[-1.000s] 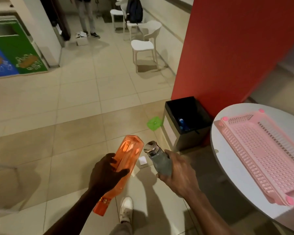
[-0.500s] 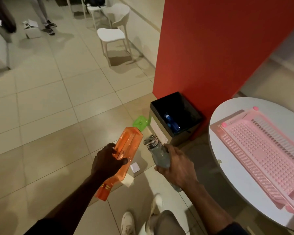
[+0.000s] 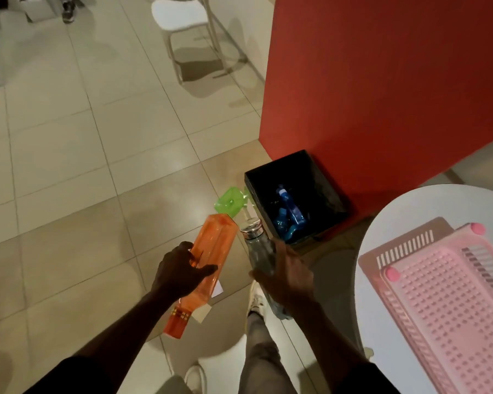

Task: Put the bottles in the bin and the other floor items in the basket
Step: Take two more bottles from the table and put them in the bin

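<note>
The left hand (image 3: 180, 270) is wrapped around the middle of an orange plastic bottle (image 3: 208, 263), a square-sided one held tilted with its flat base pointing up toward the bin and its neck end pointing down and back toward the person. The right hand (image 3: 285, 275) grips a grey metal bottle (image 3: 258, 248) by its body, the shiny steel cap pointing up and forward, just beside the orange bottle's base. Both bottles are held above the tiled floor (image 3: 83, 180), close to the near edge of the black square bin (image 3: 325, 189) but not over its opening. The bin stands against a red wall (image 3: 382, 81) and already has blue bottles (image 3: 291, 211) lying in it. A green plastic item (image 3: 229, 200) lies on the floor just left of the bin. Small pieces of paper (image 3: 217, 291) lie on the floor under the orange bottle. To the right, a pink perforated basket (image 3: 444, 294) sits on a round white table (image 3: 439, 203). A white chair (image 3: 180, 12) stands farther back. The person's white shoe (image 3: 256, 297) shows below the right hand.
</note>
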The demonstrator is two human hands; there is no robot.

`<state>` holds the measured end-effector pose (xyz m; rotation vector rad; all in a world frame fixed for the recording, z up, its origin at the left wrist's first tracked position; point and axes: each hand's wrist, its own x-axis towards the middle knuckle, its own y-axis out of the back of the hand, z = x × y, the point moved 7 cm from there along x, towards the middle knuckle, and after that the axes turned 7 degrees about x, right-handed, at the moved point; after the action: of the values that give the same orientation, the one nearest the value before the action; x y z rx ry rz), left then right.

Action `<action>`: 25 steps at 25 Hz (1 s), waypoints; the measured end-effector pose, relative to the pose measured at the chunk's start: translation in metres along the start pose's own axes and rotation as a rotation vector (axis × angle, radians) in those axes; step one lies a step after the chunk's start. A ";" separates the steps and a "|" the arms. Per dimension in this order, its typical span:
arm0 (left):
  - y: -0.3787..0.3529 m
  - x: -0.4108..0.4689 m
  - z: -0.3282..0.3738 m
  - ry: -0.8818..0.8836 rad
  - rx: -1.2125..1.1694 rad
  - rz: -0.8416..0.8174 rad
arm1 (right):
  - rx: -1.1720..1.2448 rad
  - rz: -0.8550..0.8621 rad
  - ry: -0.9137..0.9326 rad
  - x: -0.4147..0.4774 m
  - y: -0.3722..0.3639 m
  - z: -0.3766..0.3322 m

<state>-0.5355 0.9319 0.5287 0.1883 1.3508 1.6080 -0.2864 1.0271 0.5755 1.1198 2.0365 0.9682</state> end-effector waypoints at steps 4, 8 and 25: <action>-0.028 0.064 0.053 0.042 -0.016 -0.045 | 0.209 -0.053 -0.197 0.072 0.004 0.058; -0.066 0.123 0.103 0.077 -0.089 -0.117 | 0.242 0.037 -0.386 0.133 0.009 0.116; -0.191 0.316 0.232 0.205 -0.314 -0.306 | 0.337 0.003 -0.812 0.305 -0.041 0.275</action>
<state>-0.4333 1.2992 0.3167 -0.3648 1.1900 1.5799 -0.2268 1.3630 0.3427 1.3916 1.5292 0.0959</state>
